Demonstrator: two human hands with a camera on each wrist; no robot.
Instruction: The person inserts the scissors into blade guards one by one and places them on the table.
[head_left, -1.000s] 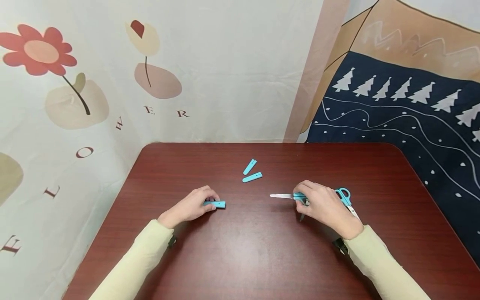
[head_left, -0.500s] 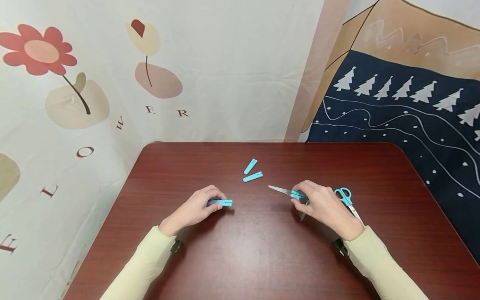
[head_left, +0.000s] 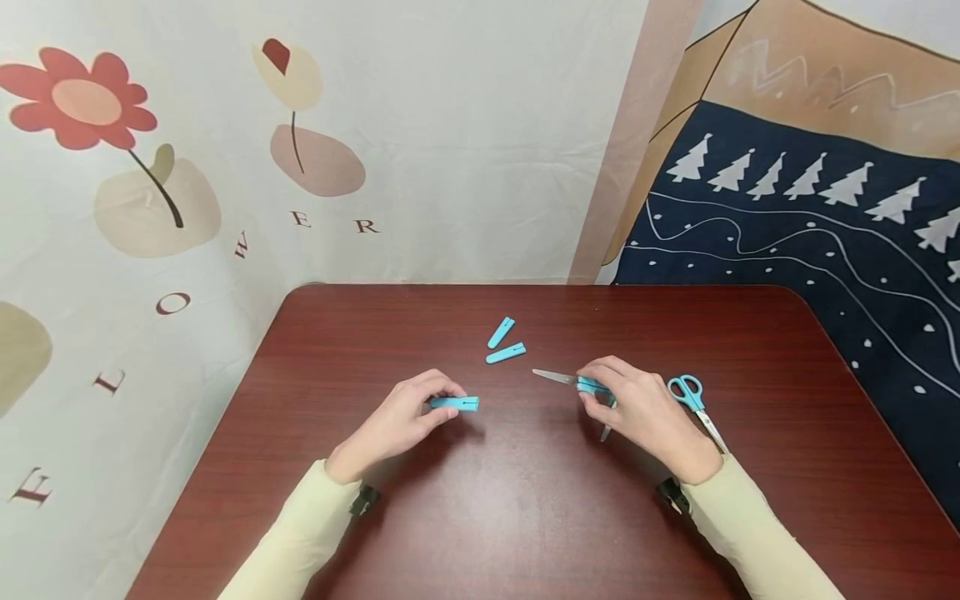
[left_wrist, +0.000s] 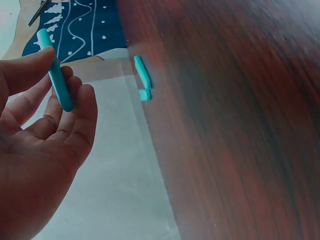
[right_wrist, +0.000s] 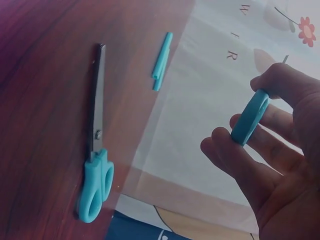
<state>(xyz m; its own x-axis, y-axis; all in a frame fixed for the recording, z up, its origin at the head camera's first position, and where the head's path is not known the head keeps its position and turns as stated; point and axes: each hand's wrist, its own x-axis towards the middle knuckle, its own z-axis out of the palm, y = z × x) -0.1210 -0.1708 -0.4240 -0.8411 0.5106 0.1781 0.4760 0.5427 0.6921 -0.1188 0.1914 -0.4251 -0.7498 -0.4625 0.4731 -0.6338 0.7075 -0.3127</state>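
Note:
In the head view my left hand (head_left: 444, 402) pinches a small blue blade cap (head_left: 454, 403) just above the dark red table (head_left: 480, 517). The left wrist view shows this cap (left_wrist: 57, 82) held between thumb and fingers (left_wrist: 75, 100). My right hand (head_left: 594, 392) grips a pair of blue-handled scissors (head_left: 557, 377) by the handle, the bare blade pointing left toward the cap. In the right wrist view its fingers (right_wrist: 235, 150) curl round the teal handle ring (right_wrist: 248, 118). A gap of table separates the blade tip and the cap.
Two more blue caps (head_left: 500, 332) (head_left: 506, 353) lie near the table's middle. Another pair of blue-handled scissors (head_left: 693, 402) lies right of my right hand. A metal blade tip (head_left: 604, 432) pokes out under that hand. Printed cloths hang behind.
My left hand has carried the cap to the right. My right hand has shifted slightly left and away with the scissors, the blade now tilted a little.

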